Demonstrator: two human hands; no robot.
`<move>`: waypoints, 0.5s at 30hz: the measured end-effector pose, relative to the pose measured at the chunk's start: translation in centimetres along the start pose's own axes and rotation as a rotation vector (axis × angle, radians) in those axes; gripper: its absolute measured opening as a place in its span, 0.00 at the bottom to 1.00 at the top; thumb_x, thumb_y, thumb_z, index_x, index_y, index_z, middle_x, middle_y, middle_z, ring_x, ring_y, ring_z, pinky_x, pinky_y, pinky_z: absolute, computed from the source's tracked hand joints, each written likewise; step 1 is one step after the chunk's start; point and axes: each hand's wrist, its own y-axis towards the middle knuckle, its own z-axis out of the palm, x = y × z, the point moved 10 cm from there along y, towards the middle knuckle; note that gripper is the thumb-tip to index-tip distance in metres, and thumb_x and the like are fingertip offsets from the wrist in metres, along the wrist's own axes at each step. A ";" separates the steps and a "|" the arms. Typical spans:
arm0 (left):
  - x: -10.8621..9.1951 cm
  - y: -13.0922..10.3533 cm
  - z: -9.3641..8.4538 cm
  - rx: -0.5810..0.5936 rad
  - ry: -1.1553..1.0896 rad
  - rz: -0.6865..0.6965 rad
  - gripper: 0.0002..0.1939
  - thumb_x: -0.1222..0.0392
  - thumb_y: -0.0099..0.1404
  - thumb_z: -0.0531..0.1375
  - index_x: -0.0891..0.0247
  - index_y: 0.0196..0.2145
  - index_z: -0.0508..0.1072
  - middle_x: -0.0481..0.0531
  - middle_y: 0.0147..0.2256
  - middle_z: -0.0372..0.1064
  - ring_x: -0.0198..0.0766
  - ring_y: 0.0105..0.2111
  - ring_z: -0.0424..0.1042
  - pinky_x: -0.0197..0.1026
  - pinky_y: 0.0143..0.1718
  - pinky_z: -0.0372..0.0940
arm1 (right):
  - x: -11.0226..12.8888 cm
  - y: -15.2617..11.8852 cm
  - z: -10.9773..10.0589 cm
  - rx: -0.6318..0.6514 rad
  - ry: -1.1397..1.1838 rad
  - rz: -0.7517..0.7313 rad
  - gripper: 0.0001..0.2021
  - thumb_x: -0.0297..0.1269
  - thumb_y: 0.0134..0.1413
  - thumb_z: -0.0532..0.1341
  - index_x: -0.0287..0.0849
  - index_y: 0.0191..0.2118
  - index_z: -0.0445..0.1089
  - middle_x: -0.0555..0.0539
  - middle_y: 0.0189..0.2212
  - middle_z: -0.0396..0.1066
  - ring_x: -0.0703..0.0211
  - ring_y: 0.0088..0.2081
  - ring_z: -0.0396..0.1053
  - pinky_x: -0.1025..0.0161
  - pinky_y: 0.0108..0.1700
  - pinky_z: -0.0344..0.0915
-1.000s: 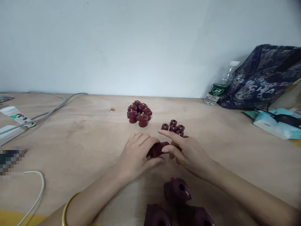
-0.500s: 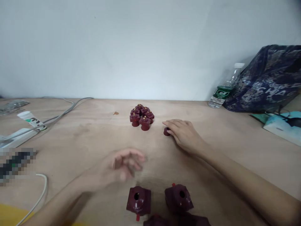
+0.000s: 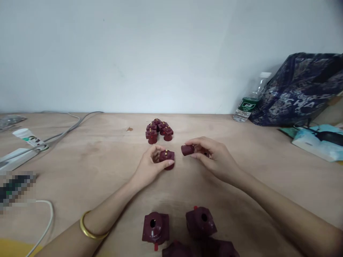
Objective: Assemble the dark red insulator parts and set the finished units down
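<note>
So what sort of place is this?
Probably a small handwork spot, at home or in a little workshop; I can't tell which. Matching dark red parts sit in groups on a wooden table, with a bottle and bag nearby.

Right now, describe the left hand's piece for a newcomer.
On the wooden table, find the left hand, nearer than the maroon cluster. It holds a square-topped maroon piece. Gold fittings separate it from the rounded piece in the right hand; being held, from the cluster.
</note>
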 end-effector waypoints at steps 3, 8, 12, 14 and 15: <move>-1.0 -1.1 0.4 0.002 -0.020 0.012 0.18 0.58 0.52 0.68 0.62 0.38 0.66 0.50 0.36 0.71 0.39 0.36 0.71 0.42 0.40 0.66 | 0.7 -0.1 0.0 -0.011 0.052 0.011 0.15 0.26 0.54 0.60 0.44 0.48 0.69 0.49 0.39 0.73 0.62 0.34 0.70 0.64 0.38 0.66; -5.5 -2.1 0.5 0.001 0.393 0.359 0.21 0.55 0.51 0.69 0.62 0.42 0.73 0.52 0.36 0.69 0.40 0.37 0.68 0.44 0.41 0.64 | 3.0 -0.9 1.0 0.064 -0.036 -0.148 0.16 0.25 0.57 0.57 0.46 0.51 0.67 0.48 0.43 0.73 0.59 0.44 0.69 0.63 0.45 0.65; -6.3 -2.7 0.7 -0.010 0.566 0.427 0.19 0.52 0.53 0.68 0.63 0.41 0.74 0.51 0.31 0.67 0.42 0.35 0.67 0.45 0.37 0.62 | 3.4 -1.4 2.0 0.117 -0.079 -0.173 0.16 0.26 0.59 0.55 0.43 0.52 0.65 0.46 0.44 0.72 0.60 0.45 0.69 0.65 0.46 0.65; -6.6 -2.9 0.9 -0.020 0.609 0.460 0.18 0.53 0.54 0.67 0.63 0.40 0.74 0.51 0.31 0.66 0.42 0.34 0.66 0.45 0.37 0.61 | 3.1 -1.5 2.2 0.103 -0.099 -0.148 0.15 0.30 0.60 0.56 0.40 0.52 0.66 0.44 0.43 0.72 0.59 0.43 0.70 0.65 0.45 0.66; -6.7 -3.0 1.0 -0.018 0.618 0.478 0.17 0.53 0.54 0.67 0.63 0.40 0.74 0.51 0.31 0.66 0.42 0.34 0.66 0.45 0.37 0.61 | 2.9 -1.5 2.2 0.094 -0.107 -0.130 0.14 0.32 0.60 0.57 0.39 0.51 0.67 0.44 0.42 0.73 0.59 0.42 0.70 0.65 0.44 0.66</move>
